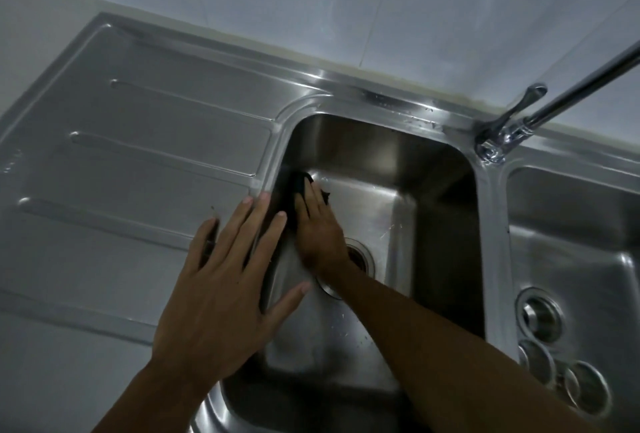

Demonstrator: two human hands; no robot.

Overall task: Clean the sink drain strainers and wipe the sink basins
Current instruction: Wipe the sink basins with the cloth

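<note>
Stainless sink unit point(173, 155) fills frame; drainboard upper left looks bare. Main basin point(398, 210), frame centre: you're mid-wipe on its left wall. Second basin point(571, 242), right edge, likely not yet wiped. Your left hand point(221, 280) splayed flat on rim, holding nothing. Your right hand point(320, 224) presses dark cloth point(294, 197) against wall. Drain point(360, 257) half hidden; strainer state unclear. Round parts point(540, 314) lower right, possibly strainers.

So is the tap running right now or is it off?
Off, as far as it shows: no water stream falls in the basin, but the tap's spout end is out of frame.
</note>
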